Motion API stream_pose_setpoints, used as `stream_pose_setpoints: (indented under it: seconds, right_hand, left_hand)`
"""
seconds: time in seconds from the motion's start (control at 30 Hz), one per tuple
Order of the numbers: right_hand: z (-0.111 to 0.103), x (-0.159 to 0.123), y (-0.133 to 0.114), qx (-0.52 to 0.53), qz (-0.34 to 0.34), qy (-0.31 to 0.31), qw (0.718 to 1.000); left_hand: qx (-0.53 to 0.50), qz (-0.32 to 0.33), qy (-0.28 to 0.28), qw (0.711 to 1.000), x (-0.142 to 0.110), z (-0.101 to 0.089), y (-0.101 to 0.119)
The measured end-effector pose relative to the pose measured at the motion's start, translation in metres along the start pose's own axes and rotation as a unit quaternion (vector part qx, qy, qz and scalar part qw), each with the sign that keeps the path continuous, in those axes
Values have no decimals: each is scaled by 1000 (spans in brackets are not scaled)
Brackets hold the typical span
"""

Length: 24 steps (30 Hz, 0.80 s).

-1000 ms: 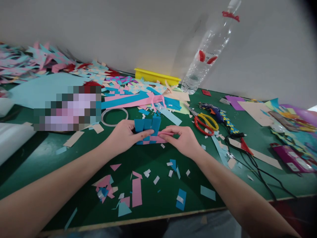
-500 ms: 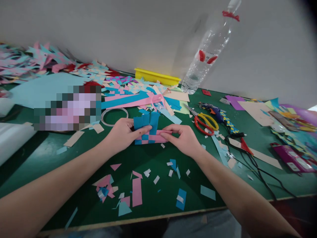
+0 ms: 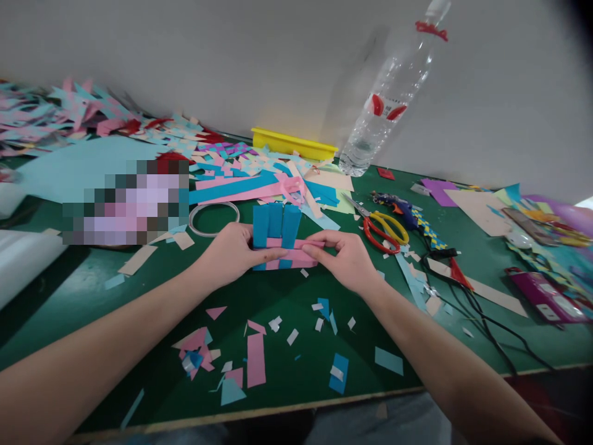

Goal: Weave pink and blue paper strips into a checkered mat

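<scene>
Between my hands is a small woven paper piece (image 3: 285, 255) of blue and pink strips, held just above the green tabletop. Several blue strips (image 3: 275, 220) stand up from its top edge, and pink strips run across it to the right. My left hand (image 3: 236, 246) grips the left side, thumb flat along the front, fingers hidden behind. With thumb and forefinger, my right hand (image 3: 340, 256) pinches the right end of a pink strip. A clear roll of tape (image 3: 214, 219) lies beyond my left hand. Red and yellow scissors (image 3: 382, 232) rest beyond my right hand.
A large plastic bottle (image 3: 384, 102) leans on the wall beside a yellow tray-like piece (image 3: 294, 143). Paper strips (image 3: 231, 188) pile up at the back. A glue gun (image 3: 401, 210), black cables (image 3: 482, 315) and a purple box (image 3: 546, 295) lie right. Scraps (image 3: 256, 360) litter the front.
The blue strips, bent and uneven before, now stand more upright and spread apart. A pink strip now crosses in front of their base. My left thumb has moved slightly lower and right.
</scene>
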State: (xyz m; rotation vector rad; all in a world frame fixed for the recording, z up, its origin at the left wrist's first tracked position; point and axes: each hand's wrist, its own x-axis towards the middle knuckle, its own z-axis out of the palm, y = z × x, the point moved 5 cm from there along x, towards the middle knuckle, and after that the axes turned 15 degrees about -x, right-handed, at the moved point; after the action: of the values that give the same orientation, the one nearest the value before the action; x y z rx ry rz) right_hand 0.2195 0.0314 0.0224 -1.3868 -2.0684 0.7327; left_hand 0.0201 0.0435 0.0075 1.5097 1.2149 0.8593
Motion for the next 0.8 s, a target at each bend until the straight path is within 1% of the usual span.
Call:
stream_pose_setpoints:
  seconds: [0.13, 0.23, 0.33, 0.4, 0.5, 0.57, 0.67, 0.8]
  right_hand:
    - [1, -1, 1, 55, 7, -12, 998]
    - [4, 0, 7, 136, 30, -29, 990]
    - [7, 3, 14, 210, 52, -27, 976]
    - [7, 5, 18, 235, 73, -24, 969]
    - [8, 5, 19, 244, 102, -28, 964]
    - [8, 4, 18, 246, 107, -35, 963]
    - [9, 4, 16, 265, 95, -53, 958]
    - [14, 3, 15, 309, 79, -102, 942]
  left_hand:
    - [-15, -16, 25, 999, 0, -4, -2]
    - [-55, -15, 22, 998, 0, -4, -3]
    - [-93, -23, 13, 995, 1, -3, -6]
    - [-114, -25, 9, 993, 1, -2, -7]
    - [-139, -31, 2, 990, 1, -2, -9]
    - [-151, -37, -5, 988, 1, -1, -9]
    - [-180, -48, -28, 982, 1, 1, -9]
    - [-226, -57, -71, 970, 0, 6, -8]
